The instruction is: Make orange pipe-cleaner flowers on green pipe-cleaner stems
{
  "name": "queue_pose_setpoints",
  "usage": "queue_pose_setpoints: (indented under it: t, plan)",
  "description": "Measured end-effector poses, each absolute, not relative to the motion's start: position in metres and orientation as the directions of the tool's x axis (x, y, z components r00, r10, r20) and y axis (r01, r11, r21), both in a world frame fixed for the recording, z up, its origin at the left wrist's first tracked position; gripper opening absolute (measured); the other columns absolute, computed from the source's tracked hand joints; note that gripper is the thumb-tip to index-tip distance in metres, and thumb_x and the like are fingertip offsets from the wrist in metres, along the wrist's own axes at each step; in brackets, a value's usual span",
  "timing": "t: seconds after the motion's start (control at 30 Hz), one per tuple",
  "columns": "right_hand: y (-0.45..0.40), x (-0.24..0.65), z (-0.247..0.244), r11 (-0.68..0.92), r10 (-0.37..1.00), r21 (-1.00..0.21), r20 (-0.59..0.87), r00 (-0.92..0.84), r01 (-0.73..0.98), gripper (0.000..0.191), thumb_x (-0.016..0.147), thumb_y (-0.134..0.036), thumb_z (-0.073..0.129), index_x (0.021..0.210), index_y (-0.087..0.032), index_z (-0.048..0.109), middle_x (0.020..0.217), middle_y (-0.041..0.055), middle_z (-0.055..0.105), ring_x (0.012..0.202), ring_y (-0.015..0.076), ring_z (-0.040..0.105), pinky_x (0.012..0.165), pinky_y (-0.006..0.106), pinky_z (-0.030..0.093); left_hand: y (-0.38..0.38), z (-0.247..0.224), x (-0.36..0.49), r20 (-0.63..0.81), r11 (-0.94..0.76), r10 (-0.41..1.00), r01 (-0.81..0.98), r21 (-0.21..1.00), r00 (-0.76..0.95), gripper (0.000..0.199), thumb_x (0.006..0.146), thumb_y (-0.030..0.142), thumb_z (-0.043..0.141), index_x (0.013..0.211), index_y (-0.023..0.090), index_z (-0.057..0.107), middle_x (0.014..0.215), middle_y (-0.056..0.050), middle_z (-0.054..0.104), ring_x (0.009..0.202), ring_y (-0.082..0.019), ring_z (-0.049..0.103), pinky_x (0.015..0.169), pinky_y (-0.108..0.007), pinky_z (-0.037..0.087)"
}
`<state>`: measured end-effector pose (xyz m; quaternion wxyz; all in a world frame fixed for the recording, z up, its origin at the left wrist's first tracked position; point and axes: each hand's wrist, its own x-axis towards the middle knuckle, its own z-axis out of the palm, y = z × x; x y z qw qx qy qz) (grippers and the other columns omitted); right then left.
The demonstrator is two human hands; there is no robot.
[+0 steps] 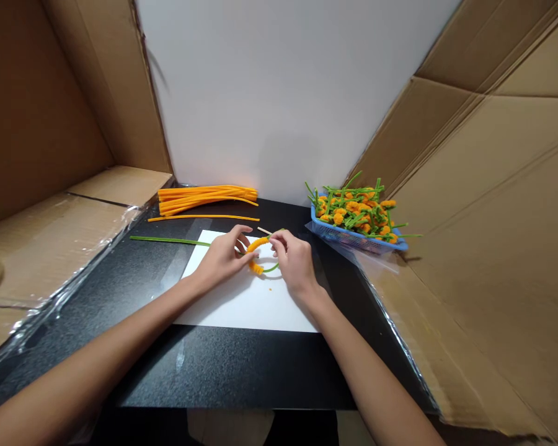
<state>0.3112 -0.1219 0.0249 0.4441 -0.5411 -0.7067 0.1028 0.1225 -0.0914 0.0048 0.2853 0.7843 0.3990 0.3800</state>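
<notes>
A curved piece of pipe cleaner (255, 249), wound with orange fuzz and bent into a green loop, is held above a sheet of white paper (246, 310). The orange part is gripped at the loop's left side, with the green part curving beneath it. The left hand (221, 259) is closed on the piece from the left, its fingertips (242, 248) pressed against the orange part. The right hand (295, 260) is closed on the piece from the right, its fingers (274, 240) bent over the top of the loop. The hands are close together but not touching, with the piece between them.

A thin wooden stick (264, 230) is seen just behind the right hand's fingers. A straight green pipe cleaner (167, 240) is laid out to the left, and its right end is hidden by the left hand, so any link to the loop cannot be told.

The paper is placed on a black table (223, 371). A bundle of orange pipe cleaners (204, 199) is piled at the back, with one loose orange pipe cleaner (203, 217) just in front. A blue basket (358, 238) filled with orange-and-green pipe cleaner flowers (353, 210) is set at the back right. Cardboard panels (469, 186) are stood on both sides.
</notes>
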Motion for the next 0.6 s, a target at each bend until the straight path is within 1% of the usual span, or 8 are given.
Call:
queue_pose_setpoints:
  t: [0.07, 0.1, 0.17, 0.23, 0.3, 0.4, 0.47, 0.6]
  plan:
    - [-0.121, 0.313, 0.026, 0.348, 0.868, -0.687, 0.493, 0.058, 0.638, 0.017, 0.092, -0.022, 0.052, 0.085, -0.018, 0.067, 0.070, 0.0024, 0.068, 0.062, 0.0161, 0.064, 0.061, 0.025, 0.045, -0.094, 0.005, 0.126, 0.314, -0.431, 0.883, 0.338, 0.837, 0.349, 0.055, 0.079, 0.041, 0.074, 0.124, 0.018, 0.052, 0.095, -0.005, 0.069, 0.079, -0.019, 0.069, 0.067, -0.030, 0.058]
    - [-0.121, 0.314, 0.026, 0.331, 0.876, -0.717, 0.474, 0.081, 0.613, 0.017, 0.092, -0.023, 0.052, 0.084, -0.018, 0.066, 0.068, 0.0020, 0.067, 0.060, 0.0156, 0.063, 0.059, 0.025, 0.044, -0.096, 0.004, 0.128, 0.299, -0.402, 0.895, 0.307, 0.863, 0.332, 0.054, 0.078, 0.040, 0.074, 0.122, 0.018, 0.053, 0.095, -0.005, 0.070, 0.079, -0.019, 0.069, 0.067, -0.030, 0.058]
    - [-0.120, 0.315, 0.027, 0.314, 0.889, -0.747, 0.449, 0.096, 0.586, 0.017, 0.091, -0.024, 0.053, 0.083, -0.018, 0.066, 0.066, 0.0012, 0.066, 0.058, 0.0149, 0.062, 0.057, 0.024, 0.043, -0.098, 0.005, 0.130, 0.315, -0.398, 0.901, 0.279, 0.874, 0.297, 0.043, 0.080, 0.035, 0.071, 0.116, 0.018, 0.057, 0.094, -0.005, 0.070, 0.077, -0.018, 0.069, 0.067, -0.029, 0.058]
    - [-0.121, 0.315, 0.029, 0.322, 0.887, -0.729, 0.456, 0.078, 0.604, 0.016, 0.091, -0.024, 0.053, 0.083, -0.018, 0.066, 0.065, 0.0003, 0.064, 0.058, 0.0143, 0.060, 0.058, 0.024, 0.041, -0.099, 0.006, 0.131, 0.380, -0.448, 0.888, 0.302, 0.841, 0.260, 0.027, 0.082, 0.029, 0.066, 0.107, 0.017, 0.064, 0.094, -0.005, 0.071, 0.075, -0.016, 0.068, 0.067, -0.029, 0.057]
    - [-0.122, 0.315, 0.031, 0.352, 0.878, -0.694, 0.478, 0.036, 0.628, 0.016, 0.090, -0.024, 0.054, 0.083, -0.018, 0.066, 0.065, -0.0003, 0.063, 0.059, 0.0139, 0.058, 0.060, 0.025, 0.040, -0.100, 0.008, 0.129, 0.453, -0.507, 0.862, 0.339, 0.793, 0.229, 0.018, 0.083, 0.023, 0.062, 0.099, 0.017, 0.069, 0.095, -0.005, 0.073, 0.073, -0.015, 0.067, 0.066, -0.028, 0.056]
    - [-0.123, 0.315, 0.034, 0.393, 0.868, -0.677, 0.497, -0.008, 0.622, 0.016, 0.091, -0.025, 0.053, 0.083, -0.018, 0.065, 0.067, -0.0004, 0.062, 0.060, 0.0136, 0.056, 0.061, 0.024, 0.039, -0.100, 0.011, 0.127, 0.539, -0.582, 0.813, 0.352, 0.733, 0.220, 0.018, 0.083, 0.018, 0.060, 0.096, 0.015, 0.072, 0.092, -0.005, 0.074, 0.073, -0.014, 0.066, 0.063, -0.025, 0.055]
    - [-0.123, 0.317, 0.036, 0.400, 0.868, -0.687, 0.497, -0.010, 0.607, 0.017, 0.092, -0.026, 0.052, 0.084, -0.018, 0.065, 0.067, -0.0006, 0.061, 0.060, 0.0135, 0.055, 0.061, 0.024, 0.039, -0.100, 0.013, 0.127, 0.580, -0.634, 0.773, 0.338, 0.695, 0.257, 0.019, 0.084, 0.016, 0.060, 0.098, 0.014, 0.073, 0.091, -0.006, 0.074, 0.073, -0.014, 0.067, 0.061, -0.023, 0.054]
    - [-0.121, 0.323, 0.039, 0.397, 0.879, -0.685, 0.476, -0.037, 0.611, 0.017, 0.092, -0.026, 0.051, 0.083, -0.018, 0.064, 0.065, -0.0012, 0.059, 0.058, 0.0133, 0.053, 0.061, 0.024, 0.038, -0.099, 0.014, 0.125, 0.582, -0.670, 0.743, 0.352, 0.654, 0.331, 0.021, 0.086, 0.017, 0.059, 0.101, 0.013, 0.074, 0.094, -0.008, 0.074, 0.074, -0.014, 0.068, 0.061, -0.023, 0.054]
